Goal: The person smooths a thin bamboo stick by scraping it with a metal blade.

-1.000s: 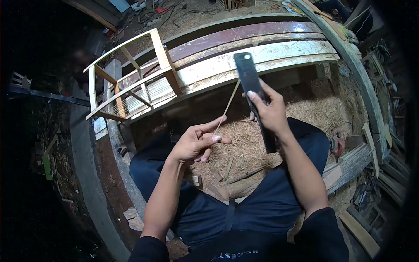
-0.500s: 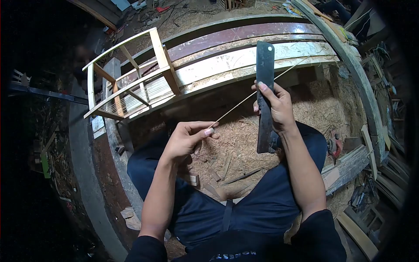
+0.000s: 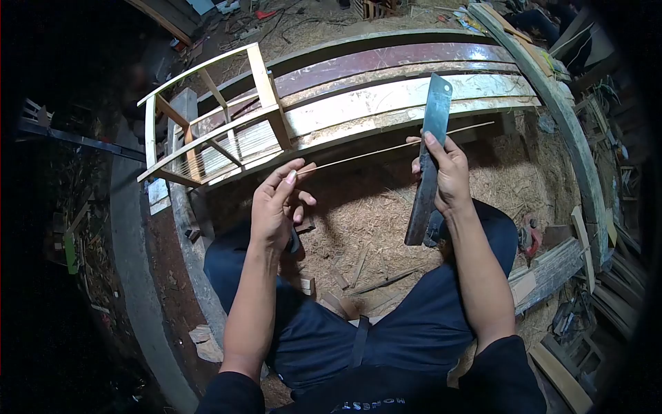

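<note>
My left hand pinches one end of a thin bamboo-like strip between thumb and forefinger, its other fingers loosely curled. The strip runs up to the right, passes behind the blade and ends beyond my right hand. My right hand is wrapped round a dark, broad cleaver with a hole near its upper corner. The cleaver stands nearly upright, leaning slightly right. Whether the right fingers also press on the strip is hard to make out.
A light wooden frame with thin slats rests on the long bench of planks ahead. Shavings and wood offcuts cover the ground between my knees. A grey beam runs along the right. A person's dark clothing shows at top right.
My left hand has moved up and left with the strip, which now lies flatter and shows a free end on the right. The cleaver has tilted rightward.
</note>
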`<state>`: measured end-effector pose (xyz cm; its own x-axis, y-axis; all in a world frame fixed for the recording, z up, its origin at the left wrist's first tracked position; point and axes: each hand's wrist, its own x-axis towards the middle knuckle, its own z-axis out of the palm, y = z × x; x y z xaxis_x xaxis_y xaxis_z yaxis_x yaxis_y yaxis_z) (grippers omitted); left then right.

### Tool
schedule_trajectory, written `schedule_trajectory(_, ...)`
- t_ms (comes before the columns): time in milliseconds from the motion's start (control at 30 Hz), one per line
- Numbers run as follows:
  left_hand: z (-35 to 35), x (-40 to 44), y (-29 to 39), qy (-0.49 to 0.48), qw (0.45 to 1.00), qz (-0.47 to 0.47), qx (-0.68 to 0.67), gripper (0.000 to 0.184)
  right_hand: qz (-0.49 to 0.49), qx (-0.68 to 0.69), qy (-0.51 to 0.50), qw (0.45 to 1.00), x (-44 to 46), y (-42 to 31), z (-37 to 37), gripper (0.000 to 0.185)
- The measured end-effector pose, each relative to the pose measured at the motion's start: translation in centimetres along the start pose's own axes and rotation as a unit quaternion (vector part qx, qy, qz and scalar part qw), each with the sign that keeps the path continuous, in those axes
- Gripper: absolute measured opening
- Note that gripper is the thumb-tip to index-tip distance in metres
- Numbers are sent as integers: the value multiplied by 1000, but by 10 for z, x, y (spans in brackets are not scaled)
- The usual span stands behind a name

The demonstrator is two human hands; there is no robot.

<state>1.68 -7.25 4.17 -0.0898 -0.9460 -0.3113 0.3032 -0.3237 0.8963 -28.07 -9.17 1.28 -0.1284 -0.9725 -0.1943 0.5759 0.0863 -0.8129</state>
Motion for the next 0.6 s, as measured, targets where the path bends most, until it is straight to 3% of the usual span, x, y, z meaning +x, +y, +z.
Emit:
schedule_trajectory(100,-4,2,-2,18,999,33,-21,35,2,-11,0,1000,0,2,1,20)
schedule_trajectory(600,0,-3,6,-75,990,80,-87,47,-8,-13,2,1000,2,6,0,21)
